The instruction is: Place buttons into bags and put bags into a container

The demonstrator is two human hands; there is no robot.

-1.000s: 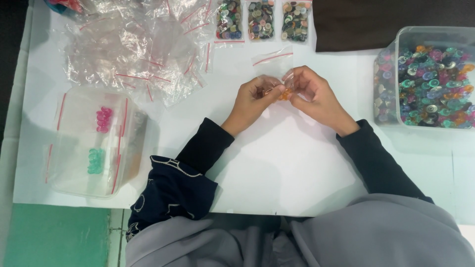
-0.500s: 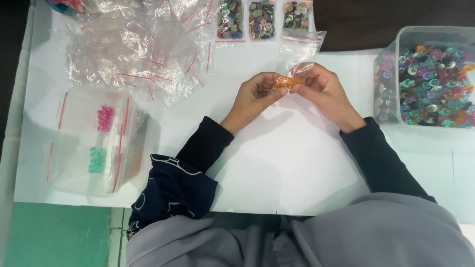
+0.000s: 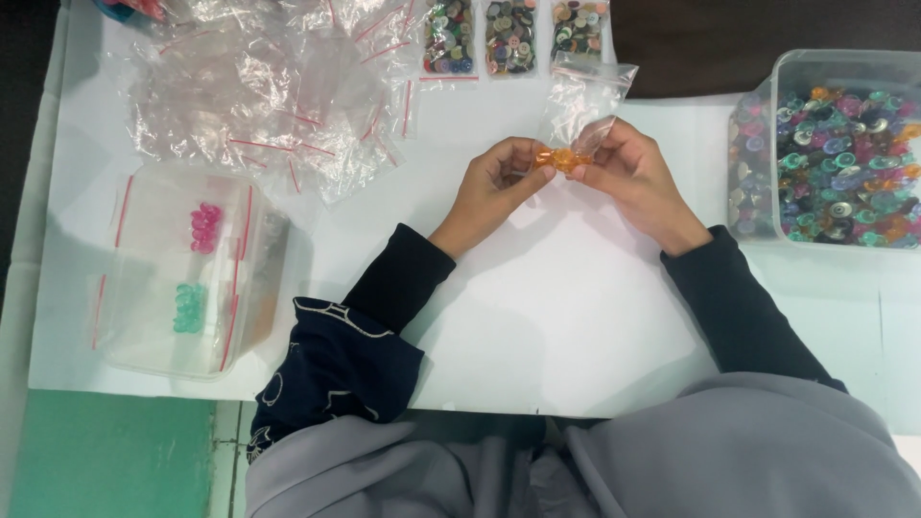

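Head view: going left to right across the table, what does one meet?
Clear box holding pink and green buttons → left hand → orange buttons pinched between both hands at the mouth of a small clear bag → right hand → tub of mixed buttons.

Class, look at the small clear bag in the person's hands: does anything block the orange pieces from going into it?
Nothing visible does. Both the left hand and right hand hold the orange pieces right at the small clear bag, with no other object between them.
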